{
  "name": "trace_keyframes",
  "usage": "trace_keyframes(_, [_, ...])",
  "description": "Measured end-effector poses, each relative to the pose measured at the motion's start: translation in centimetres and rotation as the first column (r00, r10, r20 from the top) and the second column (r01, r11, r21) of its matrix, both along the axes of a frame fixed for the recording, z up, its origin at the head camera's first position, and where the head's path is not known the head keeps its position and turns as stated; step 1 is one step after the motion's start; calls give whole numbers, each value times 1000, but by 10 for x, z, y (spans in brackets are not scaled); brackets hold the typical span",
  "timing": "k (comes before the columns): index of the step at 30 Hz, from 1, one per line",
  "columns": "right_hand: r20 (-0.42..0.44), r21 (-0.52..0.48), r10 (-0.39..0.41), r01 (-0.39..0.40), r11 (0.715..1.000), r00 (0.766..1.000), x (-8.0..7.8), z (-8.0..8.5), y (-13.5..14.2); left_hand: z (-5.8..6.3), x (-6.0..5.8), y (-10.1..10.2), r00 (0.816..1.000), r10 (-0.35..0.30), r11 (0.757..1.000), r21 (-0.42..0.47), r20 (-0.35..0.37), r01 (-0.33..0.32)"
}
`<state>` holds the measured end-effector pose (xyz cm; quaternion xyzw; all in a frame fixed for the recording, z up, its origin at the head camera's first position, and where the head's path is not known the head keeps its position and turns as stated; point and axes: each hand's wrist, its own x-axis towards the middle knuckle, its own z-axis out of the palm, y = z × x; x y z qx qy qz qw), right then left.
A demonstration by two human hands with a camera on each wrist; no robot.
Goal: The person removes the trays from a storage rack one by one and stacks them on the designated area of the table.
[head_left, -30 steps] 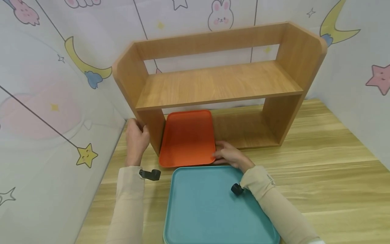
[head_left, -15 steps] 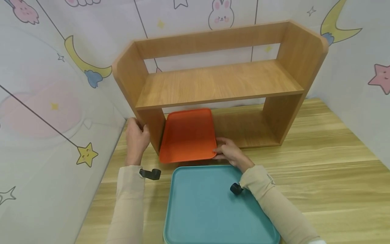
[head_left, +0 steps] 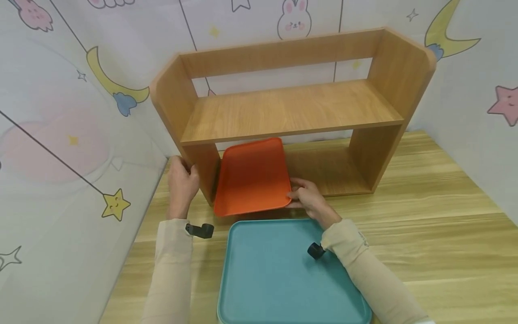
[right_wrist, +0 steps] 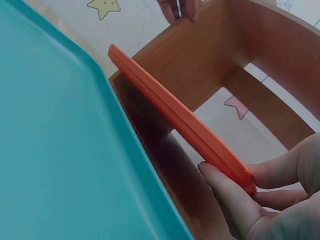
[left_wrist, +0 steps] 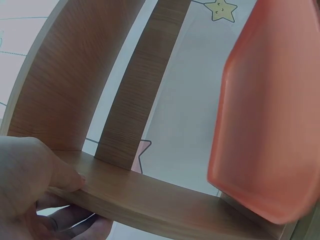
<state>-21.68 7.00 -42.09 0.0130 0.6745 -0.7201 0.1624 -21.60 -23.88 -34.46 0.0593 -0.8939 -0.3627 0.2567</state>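
An orange tray (head_left: 252,177) lies partly inside the lower left bay of a wooden desk shelf (head_left: 291,110), its near edge jutting out in front. My right hand (head_left: 309,198) pinches the tray's right front corner between thumb and fingers, as the right wrist view shows close up at the tray's rim (right_wrist: 185,122). That side sits higher than the left, so the tray tilts. On the far left, my left hand (head_left: 182,184) grips the shelf's left side panel. The left wrist view has its thumb (left_wrist: 67,175) on one face and the fingers curled behind.
A larger teal tray (head_left: 283,270) lies on the wood-grain table (head_left: 441,252), right in front of the shelf and under my right forearm. A printed cloth wall (head_left: 60,189) closes off the left side and the back.
The orange tray's right side has risen, and its near edge has shifted a little toward the shelf. My right hand moved slightly forward and up with it; the left hand stayed on the panel.
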Motion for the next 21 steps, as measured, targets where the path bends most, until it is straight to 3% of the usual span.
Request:
trace_keyframes(9, [-11,-5,-5,5,1000,1000,4,12,15,0,0,0,1000,-3,1000,4,6,3])
trace_keyframes(21, [-40,-12,17,-18,1000,999,10,13,34,0,-1,1,999,0,1000,17,55,-1])
